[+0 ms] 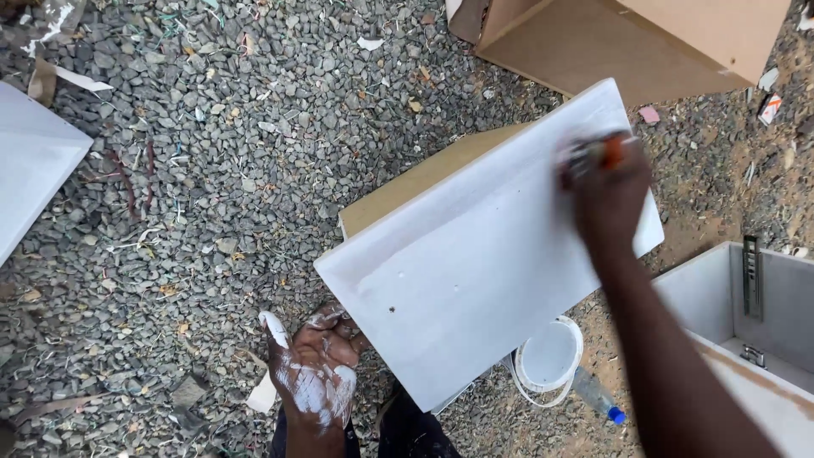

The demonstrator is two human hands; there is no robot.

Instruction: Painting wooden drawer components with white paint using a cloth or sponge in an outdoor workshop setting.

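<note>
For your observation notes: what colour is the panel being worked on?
White: the panel is coated white, with bare brown board beneath, seen in the head view.

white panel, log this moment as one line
right hand: holds brush on white panel | left hand: paint-smeared, at panel's near corner | bucket: on ground under panel

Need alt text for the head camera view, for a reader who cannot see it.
Seen from above, a right hand presses an orange-handled tool, blurred, against a white-painted panel, while the paint-smeared left hand grips the panel's lower corner. A white bucket sits beneath on gravel, with a bare brown board above.
</note>
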